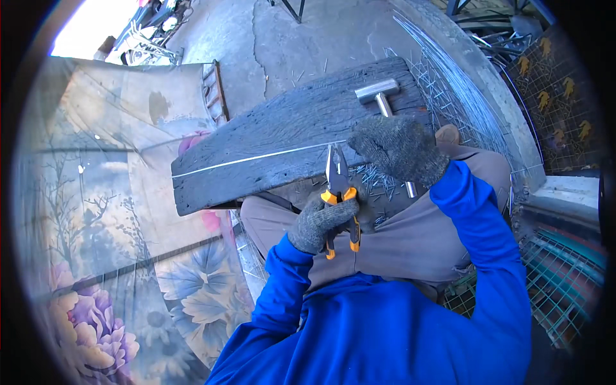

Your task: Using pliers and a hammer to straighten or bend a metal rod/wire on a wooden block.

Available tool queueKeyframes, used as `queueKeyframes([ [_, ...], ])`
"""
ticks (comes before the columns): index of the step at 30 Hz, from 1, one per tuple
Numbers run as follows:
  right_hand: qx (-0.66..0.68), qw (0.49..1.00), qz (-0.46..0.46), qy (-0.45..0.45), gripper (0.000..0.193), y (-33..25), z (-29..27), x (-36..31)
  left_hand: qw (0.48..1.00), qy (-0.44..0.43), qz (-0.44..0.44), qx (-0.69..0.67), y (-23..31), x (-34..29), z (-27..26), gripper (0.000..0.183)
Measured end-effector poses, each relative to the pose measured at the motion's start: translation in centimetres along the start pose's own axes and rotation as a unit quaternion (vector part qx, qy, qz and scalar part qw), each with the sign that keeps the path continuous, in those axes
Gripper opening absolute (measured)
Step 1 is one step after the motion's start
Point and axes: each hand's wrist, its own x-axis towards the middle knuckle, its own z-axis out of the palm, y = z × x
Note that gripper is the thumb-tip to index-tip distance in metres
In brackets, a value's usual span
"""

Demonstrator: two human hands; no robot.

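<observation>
My left hand (323, 222), in a grey knit glove, is closed around pliers (337, 176) with orange and black handles. Their jaws point away from me and meet a thin, pale metal wire (256, 156). This wire stretches leftward across a dark, weathered wooden board (289, 115). My right hand (401, 149), gloved alike, is closed with its fingertips at the wire's right end. A metal hammer (377, 92) has its head on the board; its handle passes beneath my right hand, and whether the palm grips it is hidden.
Short cut metal pieces (378, 183) lie in a heap below the board's near edge. Long thin rods (459, 80) are bundled on the floor at right. Floral cloth (102, 256) hangs at left. Wire mesh (558, 282) stands at lower right. My bent legs flank the board.
</observation>
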Motion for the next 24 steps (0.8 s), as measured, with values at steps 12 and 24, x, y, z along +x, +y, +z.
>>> queueKeyframes([
  [12,0.196,0.978,0.065,0.032,0.033,-1.0,0.7,-0.1,0.988,-0.105,0.056,-0.098,-0.5,0.4,3.2,0.023],
  [24,0.121,0.986,0.065,-0.092,0.033,-1.4,-0.4,0.3,0.998,-0.035,0.012,-0.041,-1.7,-0.6,2.8,0.018],
])
